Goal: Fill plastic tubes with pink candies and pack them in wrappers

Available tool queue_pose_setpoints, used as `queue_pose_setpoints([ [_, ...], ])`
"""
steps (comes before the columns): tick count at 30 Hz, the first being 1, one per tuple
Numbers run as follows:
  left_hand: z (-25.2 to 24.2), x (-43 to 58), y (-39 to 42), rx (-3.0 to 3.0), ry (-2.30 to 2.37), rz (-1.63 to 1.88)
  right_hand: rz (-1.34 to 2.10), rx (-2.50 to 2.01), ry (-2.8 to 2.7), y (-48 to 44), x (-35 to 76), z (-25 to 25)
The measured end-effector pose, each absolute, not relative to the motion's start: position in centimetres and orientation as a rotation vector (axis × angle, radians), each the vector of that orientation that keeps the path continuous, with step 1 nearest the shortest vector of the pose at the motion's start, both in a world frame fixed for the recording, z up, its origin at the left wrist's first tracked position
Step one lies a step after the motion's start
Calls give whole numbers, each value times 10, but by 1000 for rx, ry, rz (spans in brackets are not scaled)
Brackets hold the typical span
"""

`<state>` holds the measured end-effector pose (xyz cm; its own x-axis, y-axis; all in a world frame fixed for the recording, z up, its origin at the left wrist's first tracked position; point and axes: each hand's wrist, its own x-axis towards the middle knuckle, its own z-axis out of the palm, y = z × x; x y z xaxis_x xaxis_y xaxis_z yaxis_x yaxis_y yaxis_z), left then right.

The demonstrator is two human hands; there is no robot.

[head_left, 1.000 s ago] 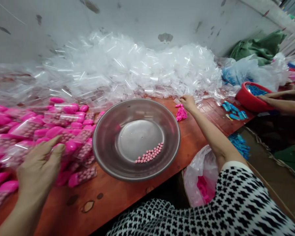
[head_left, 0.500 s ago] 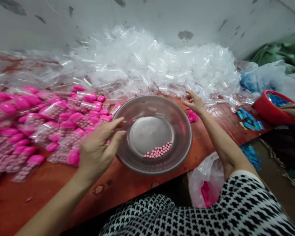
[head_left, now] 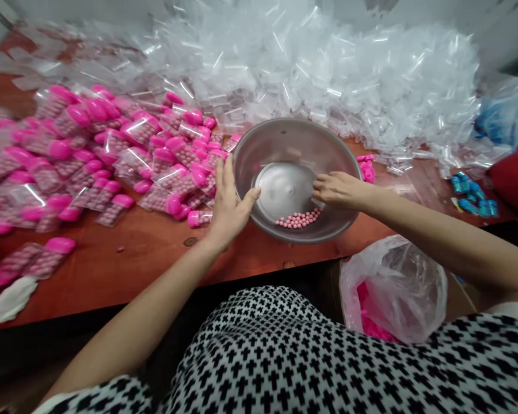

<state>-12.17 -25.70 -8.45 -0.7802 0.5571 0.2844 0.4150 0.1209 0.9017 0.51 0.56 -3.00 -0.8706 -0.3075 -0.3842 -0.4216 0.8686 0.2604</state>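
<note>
While L hand [head_left: 228, 201] splays, R hand [head_left: 341, 191] lies over bowl [head_left: 293, 135].

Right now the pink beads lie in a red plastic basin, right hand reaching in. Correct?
No: the head view shows a steel basin, not red plastic. The rest holds: the pink beads lie in it, right hand reaching in.

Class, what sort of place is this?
Probably a small packing workshop: a heap of clear plastic bags, filled bags of pink beads, and a steel basin of loose pink beads.
</note>
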Motion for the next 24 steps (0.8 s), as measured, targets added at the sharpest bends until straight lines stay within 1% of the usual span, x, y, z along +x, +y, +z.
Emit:
queue_pose_setpoints([
  [3,-96,-113,-257,887,2147,1814,529,-620,2635,-2,6,-42],
  [6,-93,-104,-251,919,2145,1899,476,-734,2595,-19,5,-45],
  [9,-86,-96,-244,970,2159,1959,354,-872,2597,-45,-1,-43],
  [11,-84,-94,-241,992,2162,1991,181,-934,2620,-60,-6,-43],
  [14,-87,-97,-239,992,2147,2021,-296,-818,2658,-68,-12,-45],
  [19,-97,-112,-244,963,2107,1986,-1241,-174,2446,-58,-12,-41],
  [22,-88,-119,-249,1032,2256,1893,-1751,104,2269,-55,-6,-32],
  [24,-74,-119,-251,1188,2369,1816,-1979,208,2171,-56,-2,-27],
])
